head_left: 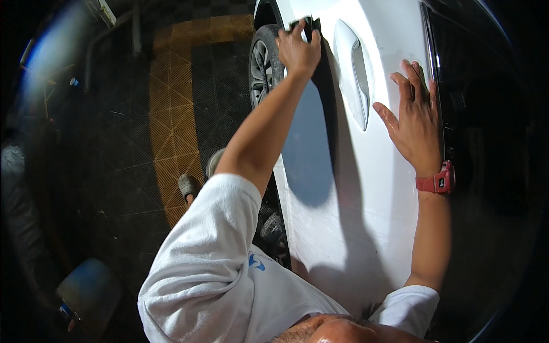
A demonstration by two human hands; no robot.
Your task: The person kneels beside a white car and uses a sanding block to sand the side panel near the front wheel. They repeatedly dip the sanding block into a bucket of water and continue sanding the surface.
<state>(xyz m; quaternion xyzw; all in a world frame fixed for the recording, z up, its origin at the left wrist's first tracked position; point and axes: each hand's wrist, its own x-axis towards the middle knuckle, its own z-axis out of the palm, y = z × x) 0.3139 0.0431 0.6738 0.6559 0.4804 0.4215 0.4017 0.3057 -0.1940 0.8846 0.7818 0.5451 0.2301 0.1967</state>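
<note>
Left hand (pixel 300 54) on black pad (pixel 309 28); right hand (pixel 416 123) flat on white car (pixel 389 217)

Left arm reaches forward along the car's side; left hand is clamped on the pad, fingers to one side, thumb to the other; pad sits at the car's white side, near the wheel (pixel 263 66), beyond the near end of the handle (pixel 351 71); its underside is hidden, so full contact with the paint cannot be told.

Right hand grips nothing; fingers are apart and spread over the white panel, between handle and dark window (pixel 486 171); a red watch (pixel 437 178) circles the right wrist.

Handle lies between the two hands, touched by neither; a dark shadow runs along the panel beside it; a blue-grey patch (pixel 309 148) lies under the left forearm, reflection or shade, cannot tell which.

Surroundings: dark ribbed floor (pixel 123 137) with a yellow band (pixel 171 114); grey shoe (pixel 187 186) on that band's edge; white shirt (pixel 200 251) on the person; bluish container (pixel 88 294) at lower left, blurred.
</note>
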